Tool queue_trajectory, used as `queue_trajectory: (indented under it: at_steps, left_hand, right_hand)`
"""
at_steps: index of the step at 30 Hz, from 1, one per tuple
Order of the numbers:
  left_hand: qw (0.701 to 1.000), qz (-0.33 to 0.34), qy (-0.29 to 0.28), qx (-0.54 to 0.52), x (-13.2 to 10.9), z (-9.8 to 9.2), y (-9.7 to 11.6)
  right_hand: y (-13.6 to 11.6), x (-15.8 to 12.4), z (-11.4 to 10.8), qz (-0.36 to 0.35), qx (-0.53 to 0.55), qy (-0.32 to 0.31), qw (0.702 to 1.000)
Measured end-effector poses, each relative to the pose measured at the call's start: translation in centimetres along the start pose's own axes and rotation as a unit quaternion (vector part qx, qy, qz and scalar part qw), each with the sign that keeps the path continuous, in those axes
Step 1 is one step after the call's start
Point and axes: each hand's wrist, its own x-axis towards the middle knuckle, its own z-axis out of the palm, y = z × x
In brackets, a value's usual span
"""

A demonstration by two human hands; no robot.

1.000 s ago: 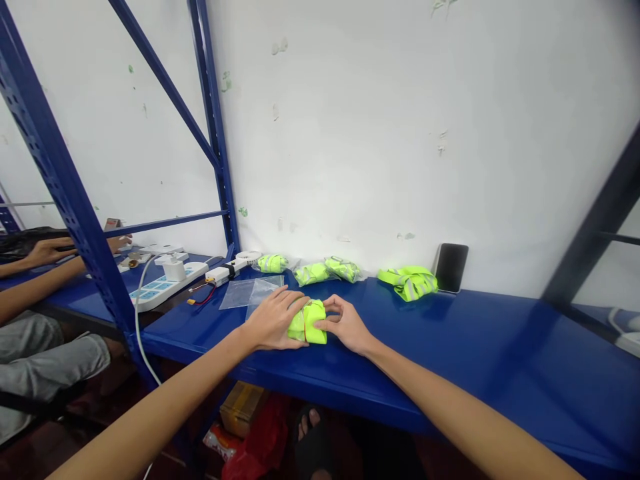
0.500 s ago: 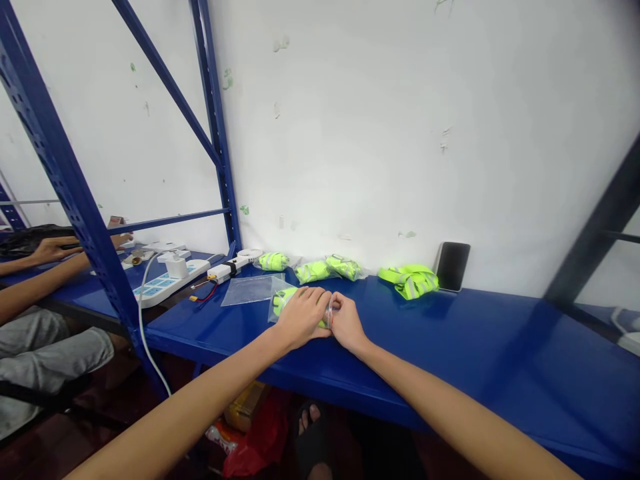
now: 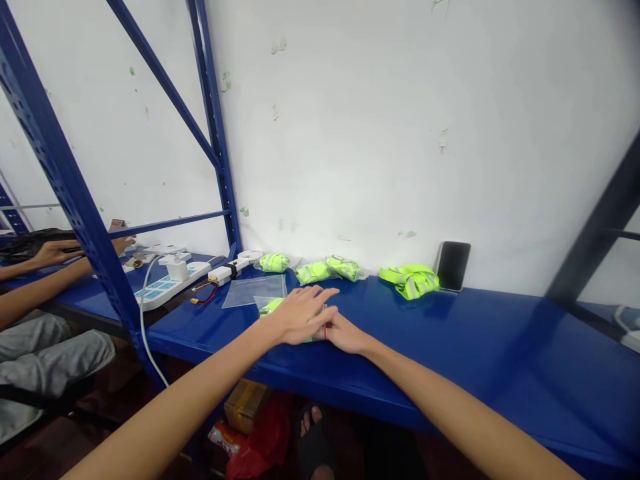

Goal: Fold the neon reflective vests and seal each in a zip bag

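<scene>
A clear zip bag with a fluorescent yellow-green reflective strap or vest inside (image 3: 270, 307) lies near the table's front edge, mostly covered by my hands. My left hand (image 3: 303, 315) rests across the top of it, fingers stretched out and spread. At the bag's right end, my right hand (image 3: 346, 333) has its fingers closed on the edge, where a red seal line shows. Its fingertips are partly hidden behind the left hand. A flat clear plastic bag (image 3: 250, 291) lies just behind and left of the packed one.
Along the wall sit several bagged yellow-green bundles (image 3: 313, 272), a loose yellow-green reflective bundle (image 3: 413, 280) and a leaning phone (image 3: 454, 265). Left are a white handheld fan (image 3: 233, 268), a power strip (image 3: 170, 287) and a blue rack post (image 3: 75, 173). Another person's arms (image 3: 45, 287) are beyond.
The packed bag has shifted slightly toward me and left under my hands. My left fingers have straightened and spread; my right hand has turned flatter and lower at the bag's edge.
</scene>
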Motion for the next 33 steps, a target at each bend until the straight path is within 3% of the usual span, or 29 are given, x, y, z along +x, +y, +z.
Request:
queue_trajectory:
  at_steps: [2, 4, 7, 9, 11, 16, 19, 24, 27, 33]
  left_hand:
    - [1.0, -0.025, 0.012, -0.011, 0.1, 0.1, -1.1]
    - [0.998, -0.055, 0.013, -0.012, 0.0, 0.9, -2.3]
    - [0.997, -0.078, 0.026, -0.006, -0.2, 2.3, -3.7]
    - [0.995, -0.088, 0.038, -0.001, -0.3, 2.8, -4.0]
    - [0.994, -0.098, 0.037, 0.006, -0.4, 2.8, -4.1]
    - [0.992, -0.121, 0.03, 0.037, -0.6, 2.3, -4.2]
    - [0.99, -0.132, 0.029, 0.029, -0.8, 2.2, -4.6]
    - [0.995, -0.095, 0.033, -0.027, -0.2, 1.5, -4.6]
    - [0.99, -0.074, 0.049, -0.11, 0.6, 0.9, -4.3]
    - [0.974, -0.141, 0.116, -0.133, 1.5, 2.0, -3.9]
  right_hand:
    - [0.3, 0.0, 0.0, 0.002, -0.027, -0.02, 0.999]
    - [0.8, 0.1, -0.1, 0.01, -0.033, 0.008, 0.999]
    - [1.2, 0.3, -0.4, 0.038, 0.086, 0.096, 0.991]
    - [1.2, 0.4, -0.6, 0.054, 0.177, 0.109, 0.977]
    - [0.9, 0.4, -0.6, 0.058, 0.198, 0.098, 0.973]
    - [0.2, 0.3, -0.1, 0.042, 0.111, 0.152, 0.981]
    - [0.2, 0.4, 0.4, 0.051, 0.112, 0.186, 0.975]
    - [0.6, 0.6, 0.5, 0.058, 0.118, 0.182, 0.975]
    - [1.0, 0.7, 0.3, 0.032, 0.057, 0.193, 0.979]
    - [2.1, 1.1, -0.4, -0.001, -0.047, 0.238, 0.97]
